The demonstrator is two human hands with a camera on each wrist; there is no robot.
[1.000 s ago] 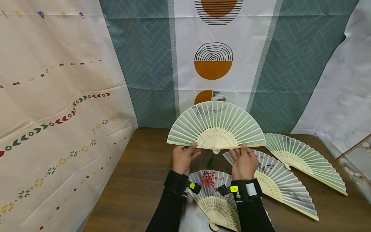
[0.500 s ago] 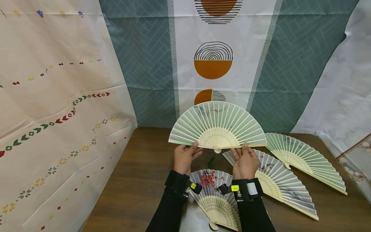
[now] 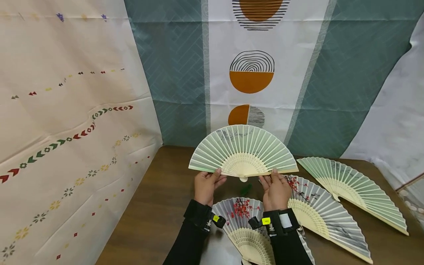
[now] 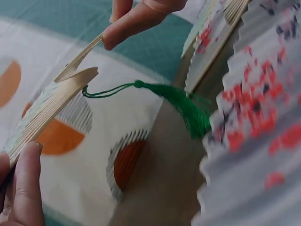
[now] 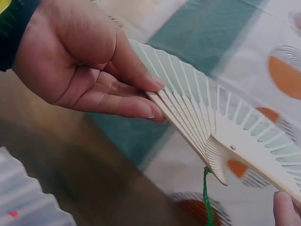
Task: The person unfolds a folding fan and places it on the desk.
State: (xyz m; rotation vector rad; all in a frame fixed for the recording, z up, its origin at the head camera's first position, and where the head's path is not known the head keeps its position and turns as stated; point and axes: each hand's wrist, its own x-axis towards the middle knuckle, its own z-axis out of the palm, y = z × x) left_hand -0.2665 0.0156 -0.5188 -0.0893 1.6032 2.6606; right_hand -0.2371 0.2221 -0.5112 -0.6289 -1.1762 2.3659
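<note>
I hold a pale green folding fan (image 3: 243,152) spread fully open and upright above the brown table (image 3: 159,209). My left hand (image 3: 216,173) pinches its left outer rib, and my right hand (image 3: 271,175) pinches the right outer rib. A green tassel (image 3: 246,189) hangs from the pivot toward the tabletop. The left wrist view shows my left thumb (image 4: 23,183) on the fan's ribs (image 4: 51,106), the tassel (image 4: 183,106) and the right hand's fingers (image 4: 136,19). In the right wrist view, the left hand (image 5: 84,61) grips the wooden ribs (image 5: 197,122).
Three more open fans lie on the table: a white one with red blossoms (image 3: 246,224) between my wrists, a white one with red and black painting (image 3: 321,211) to the right, and a green one (image 3: 356,187) at the far right. Patterned cloth backdrops (image 3: 251,73) enclose the back and left.
The green fan and both hands have sunk slightly toward the table and nearer to me. The view has shifted a little. Both grips are unchanged.
</note>
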